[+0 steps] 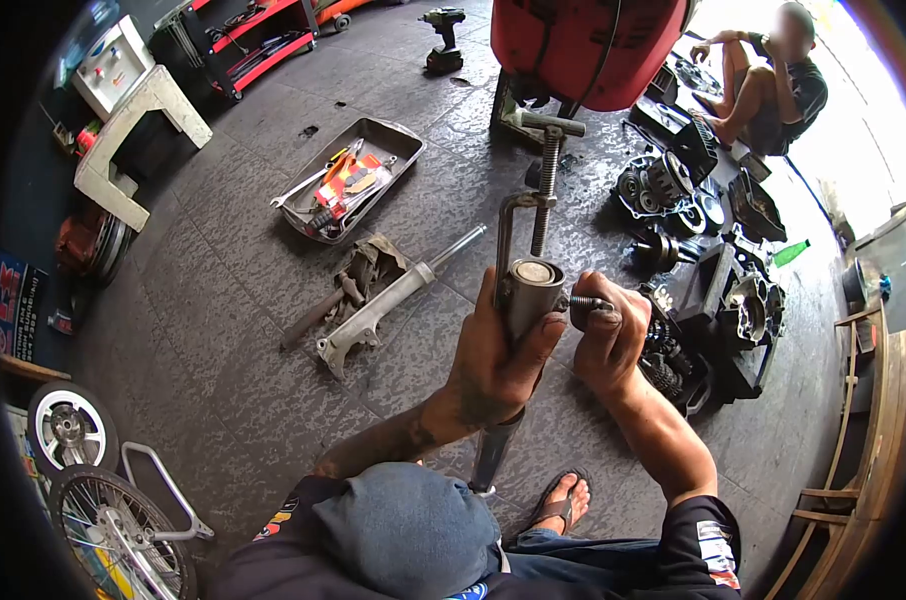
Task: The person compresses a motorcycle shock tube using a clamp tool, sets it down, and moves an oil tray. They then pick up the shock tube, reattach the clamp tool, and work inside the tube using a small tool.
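My left hand [488, 360] is wrapped round the upper end of a metal fork tube [538, 310], whose round top faces up. The tube's lower part [495, 455] slopes down towards my feet. A screw clamp with a T-shaped handle [551, 125] and a long threaded rod [548, 185] stands over the tube's top. Its bent arm [506, 230] runs down beside my left fingers. On the tube's right side, my right hand [613, 335] is closed on a dark threaded bolt [585, 302]. Whether the bolt touches the tube wall cannot be made out.
Another fork leg [393, 295] lies on a rag [363, 275]. Beyond are a metal tray of tools [405, 150] and a cordless drill [443, 40]. Engine parts [663, 185] spread rightward, near a seated person [783, 85]. Wheels [68, 430] stand lower left.
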{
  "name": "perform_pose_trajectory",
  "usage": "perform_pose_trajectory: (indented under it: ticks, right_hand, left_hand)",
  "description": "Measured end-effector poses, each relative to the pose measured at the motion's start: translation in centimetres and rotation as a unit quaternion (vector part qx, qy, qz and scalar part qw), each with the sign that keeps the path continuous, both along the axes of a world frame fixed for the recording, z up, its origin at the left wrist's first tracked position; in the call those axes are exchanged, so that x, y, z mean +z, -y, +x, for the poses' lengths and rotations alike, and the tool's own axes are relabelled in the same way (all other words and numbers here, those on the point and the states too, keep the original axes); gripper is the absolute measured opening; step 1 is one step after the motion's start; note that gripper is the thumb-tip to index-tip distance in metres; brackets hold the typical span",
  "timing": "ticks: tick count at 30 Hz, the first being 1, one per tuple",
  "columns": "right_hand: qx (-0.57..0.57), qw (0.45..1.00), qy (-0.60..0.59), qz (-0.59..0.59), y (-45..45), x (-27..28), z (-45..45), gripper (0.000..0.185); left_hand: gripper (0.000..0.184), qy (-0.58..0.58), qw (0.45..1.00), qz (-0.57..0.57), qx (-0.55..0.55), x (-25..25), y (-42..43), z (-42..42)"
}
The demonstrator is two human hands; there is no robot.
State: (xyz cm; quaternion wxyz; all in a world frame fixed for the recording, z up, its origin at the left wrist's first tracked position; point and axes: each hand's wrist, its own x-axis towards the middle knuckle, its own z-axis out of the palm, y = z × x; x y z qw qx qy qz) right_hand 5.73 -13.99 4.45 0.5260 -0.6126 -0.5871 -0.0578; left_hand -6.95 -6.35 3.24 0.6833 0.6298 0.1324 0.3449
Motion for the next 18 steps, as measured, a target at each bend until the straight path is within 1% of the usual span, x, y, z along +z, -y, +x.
perform_pose_trajectory:
  ticks: [2,4,5,7,8,9,10,11,12,14,15,16,17,18]
  right_hand:
    - [-0.011,1.0,0.005,0.003,0.0,-0.2,0.1,0.046]
    - [-0.015,1.0,0.01,0.005,0.1,0.2,-0.3,0.045]
    - [-0.017,1.0,0.012,0.002,0.4,0.2,-0.5,0.045]
    - [-0.019,1.0,-0.001,-0.006,0.7,-0.1,-0.7,0.044]
    - [-0.018,1.0,-0.008,-0.009,0.7,-0.1,-0.6,0.044]
    - [-0.011,1.0,0.006,-0.004,0.9,-0.1,-0.5,0.044]
    - [-0.008,0.999,0.013,0.049,0.9,-0.2,-0.7,0.044]
    - [0.032,0.998,0.037,0.042,1.2,-0.1,-0.2,0.045]
    - [0.07,0.995,0.061,0.032,1.7,0.2,0.5,0.046]
    - [0.199,0.973,0.108,0.053,1.8,1.8,2.1,0.053]
    - [0.188,0.976,0.081,0.074,1.9,2.8,3.0,0.054]
    - [0.178,0.978,0.055,0.094,2.2,4.0,3.8,0.055]
    - [0.121,0.987,0.05,0.095,2.8,5.5,4.6,0.052]
    - [0.1,0.988,0.075,0.094,3.2,7.4,4.8,0.048]
  left_hand:
    - [0.036,0.002,1.0,0.009,0.005,-0.2,0.1,0.1]
    - [0.036,0.039,0.999,0.01,0.009,-0.5,0.2,0.2]
    - [0.036,0.039,0.999,0.008,0.009,-0.4,0.3,0.1]
    - [0.04,-0.023,1.0,0.0,-0.003,-0.2,0.3,-0.3]
    - [0.04,-0.019,1.0,0.001,-0.001,-0.4,0.4,-0.5]
    - [0.042,-0.023,0.999,-0.016,-0.027,-0.7,0.5,-0.7]
    - [0.043,-0.024,0.998,-0.029,-0.054,-0.9,0.4,-0.6]
    - [0.043,-0.016,0.998,-0.024,-0.053,-0.8,0.0,-0.5]
    - [0.04,0.046,0.99,-0.043,-0.124,-0.7,-0.1,-0.5]
    - [0.037,0.116,0.972,-0.055,-0.196,-0.8,-0.5,0.2]
    - [0.04,0.129,0.968,-0.028,-0.215,-1.1,-0.7,0.7]
    - [0.043,0.134,0.961,-0.031,-0.24,-0.7,-1.0,0.8]
    - [0.047,0.138,0.954,-0.033,-0.264,-0.3,-1.3,1.0]
    - [0.051,0.142,0.946,-0.035,-0.288,0.1,-1.6,1.2]
